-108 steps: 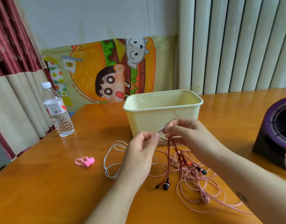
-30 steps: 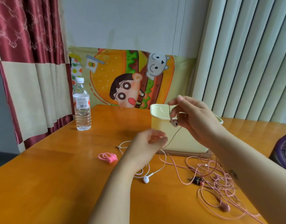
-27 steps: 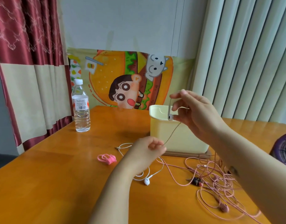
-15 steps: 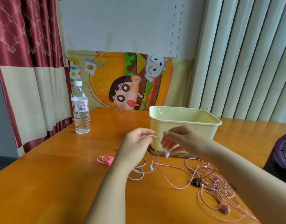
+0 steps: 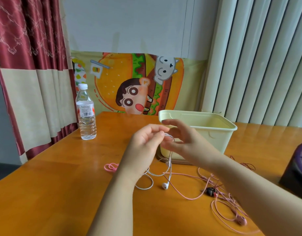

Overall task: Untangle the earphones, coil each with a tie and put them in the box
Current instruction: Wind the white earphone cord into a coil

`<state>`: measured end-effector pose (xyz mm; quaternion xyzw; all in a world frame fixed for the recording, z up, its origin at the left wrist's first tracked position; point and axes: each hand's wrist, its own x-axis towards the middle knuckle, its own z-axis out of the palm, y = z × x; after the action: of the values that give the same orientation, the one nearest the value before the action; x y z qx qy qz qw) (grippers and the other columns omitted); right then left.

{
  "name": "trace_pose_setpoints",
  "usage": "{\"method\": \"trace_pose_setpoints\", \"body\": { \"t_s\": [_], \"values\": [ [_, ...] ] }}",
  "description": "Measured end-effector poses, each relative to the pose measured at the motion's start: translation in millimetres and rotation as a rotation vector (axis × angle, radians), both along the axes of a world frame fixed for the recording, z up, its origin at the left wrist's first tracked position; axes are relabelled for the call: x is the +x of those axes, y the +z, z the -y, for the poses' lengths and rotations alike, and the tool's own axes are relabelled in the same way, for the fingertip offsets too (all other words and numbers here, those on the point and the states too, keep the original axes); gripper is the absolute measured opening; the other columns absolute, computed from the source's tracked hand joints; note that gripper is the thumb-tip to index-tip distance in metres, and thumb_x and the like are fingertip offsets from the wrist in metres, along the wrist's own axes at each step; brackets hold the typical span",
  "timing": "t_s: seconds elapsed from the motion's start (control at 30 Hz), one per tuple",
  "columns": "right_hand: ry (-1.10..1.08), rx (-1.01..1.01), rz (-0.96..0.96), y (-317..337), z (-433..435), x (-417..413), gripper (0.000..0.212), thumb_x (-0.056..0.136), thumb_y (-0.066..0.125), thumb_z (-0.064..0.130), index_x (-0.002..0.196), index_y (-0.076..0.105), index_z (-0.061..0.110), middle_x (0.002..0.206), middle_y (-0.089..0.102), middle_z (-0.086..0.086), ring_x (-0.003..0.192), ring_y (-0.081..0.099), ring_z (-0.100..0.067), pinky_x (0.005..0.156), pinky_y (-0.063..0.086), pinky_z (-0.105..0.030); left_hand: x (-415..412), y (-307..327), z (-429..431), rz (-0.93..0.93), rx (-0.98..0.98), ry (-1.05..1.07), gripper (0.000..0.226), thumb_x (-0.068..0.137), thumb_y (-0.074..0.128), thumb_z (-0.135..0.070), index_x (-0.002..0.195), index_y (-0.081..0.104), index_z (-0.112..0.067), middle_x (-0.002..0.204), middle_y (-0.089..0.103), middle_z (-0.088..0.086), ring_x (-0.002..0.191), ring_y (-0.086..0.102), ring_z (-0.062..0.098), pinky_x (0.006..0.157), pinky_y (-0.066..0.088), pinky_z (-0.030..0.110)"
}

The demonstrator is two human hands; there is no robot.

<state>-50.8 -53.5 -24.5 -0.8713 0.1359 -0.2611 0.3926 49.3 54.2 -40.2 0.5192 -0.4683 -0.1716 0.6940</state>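
Starting at the left, a water bottle [image 5: 86, 114] stands well clear of the work, and the pink ties [image 5: 111, 167] lie on the table [image 5: 44, 193] just beside the left forearm. That arm is clearly the nearer one for picking a tie up.

The left hand [image 5: 146, 142] is raised above the table with its fingers curled, nipping the cord of the white earphones [image 5: 169, 160] at the fingertips. From that pinch the cord drops almost straight down between the two hands. It ends in slack loops on the table, with one earbud [image 5: 165, 185] lying directly below.

The right hand [image 5: 182, 142] faces the left with its fingers stretched and spread, gripping nothing. A small loop of the white cord sits between them, as if the hand were a former for coiling, though the blur makes the contact hard to read.

The box [image 5: 206, 132] stands just behind the right hand, open side up. Further right, the pink earphones [image 5: 228, 201] sprawl loose under the right forearm, not yet coiled.
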Motion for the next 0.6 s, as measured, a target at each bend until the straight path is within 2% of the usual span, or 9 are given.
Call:
{"method": "trace_pose_setpoints", "body": {
  "t_s": [0.03,0.1,0.17,0.23,0.3,0.37,0.43,0.5,0.6],
  "values": [
    [0.024,-0.001,-0.015,5.3,-0.3,0.5,0.030,0.088,0.065,0.018,0.117,0.057,0.017,0.086,0.069,0.005,0.082,0.067,-0.010,0.083,0.055,-0.034,-0.6,-0.5,0.0,0.011,-0.002,-0.009,0.017,0.095,0.049,-0.005,0.097,0.064,-0.013,0.078,0.069,-0.003,0.046,0.051,-0.007,0.049,0.036,0.004],
    [0.013,-0.038,-0.042,16.0,-1.4,-1.1,0.011,0.093,0.058,0.020,0.101,0.064,0.018,0.064,0.057,0.001,0.059,0.056,-0.013,0.063,0.048,-0.030,2.7,-1.1,-0.7,0.018,-0.022,0.019,0.015,0.093,0.053,-0.007,0.098,0.065,-0.015,0.071,0.066,-0.014,0.052,0.054,-0.007,0.051,0.037,0.004],
    [-0.108,-0.115,0.001,25.0,1.9,-3.6,0.013,0.094,0.055,0.020,0.092,0.068,0.021,0.062,0.049,-0.002,0.052,0.042,-0.008,0.054,0.037,-0.024,9.1,-2.3,0.0,0.023,-0.038,0.090,0.014,0.090,0.059,-0.012,0.096,0.066,-0.023,0.079,0.069,-0.013,0.067,0.061,-0.003,0.060,0.044,0.008],
    [-0.232,-0.163,0.077,32.1,6.2,-6.5,0.016,0.094,0.054,0.019,0.089,0.069,0.019,0.058,0.047,0.002,0.042,0.035,-0.003,0.045,0.028,-0.013,12.2,-5.7,2.6,0.047,-0.010,0.154,0.015,0.088,0.063,-0.014,0.094,0.066,-0.028,0.090,0.071,-0.010,0.083,0.065,0.002,0.071,0.051,0.015],
    [-0.291,-0.173,0.107,37.6,7.2,-8.9,0.019,0.095,0.053,0.021,0.089,0.070,0.014,0.052,0.043,0.007,0.038,0.036,-0.002,0.039,0.025,-0.013,10.0,-8.4,6.5,0.122,0.069,0.216,0.016,0.089,0.063,-0.016,0.093,0.064,-0.032,0.090,0.069,-0.012,0.085,0.065,0.003,0.072,0.053,0.016],
    [-0.302,-0.180,0.110,40.1,6.4,-8.7,0.026,0.096,0.051,0.026,0.090,0.072,0.012,0.049,0.039,0.007,0.040,0.036,-0.004,0.041,0.027,-0.016,7.7,-9.4,10.2,0.211,0.148,0.281,0.014,0.091,0.061,-0.019,0.095,0.063,-0.032,0.088,0.069,-0.014,0.083,0.065,0.003,0.068,0.052,0.015],
    [-0.287,-0.160,0.096,45.1,5.3,-10.4,0.033,0.098,0.045,0.031,0.086,0.072,0.015,0.052,0.041,0.002,0.046,0.038,-0.007,0.048,0.037,-0.024,7.0,-4.9,11.0,0.286,0.170,0.364,0.011,0.092,0.059,-0.020,0.097,0.063,-0.029,0.087,0.067,-0.016,0.083,0.063,0.000,0.063,0.048,0.010],
    [-0.234,-0.037,0.097,52.4,5.3,-13.7,0.040,0.100,0.039,0.031,0.082,0.070,0.013,0.059,0.041,-0.004,0.051,0.039,-0.012,0.049,0.038,-0.021,7.9,6.5,9.1,0.380,0.152,0.471,0.009,0.092,0.058,-0.021,0.097,0.064,-0.027,0.087,0.065,-0.018,0.082,0.060,-0.005,0.062,0.044,0.004],
    [-0.141,0.183,0.142,64.7,6.3,-18.9,0.044,0.101,0.036,0.029,0.084,0.069,0.006,0.059,0.041,-0.003,0.057,0.040,-0.013,0.065,0.043,-0.026,11.5,29.5,3.3,0.426,0.099,0.559,0.007,0.091,0.060,-0.024,0.094,0.066,-0.024,0.086,0.065,-0.016,0.083,0.059,-0.003,0.063,0.041,0.001]
  ]
}}
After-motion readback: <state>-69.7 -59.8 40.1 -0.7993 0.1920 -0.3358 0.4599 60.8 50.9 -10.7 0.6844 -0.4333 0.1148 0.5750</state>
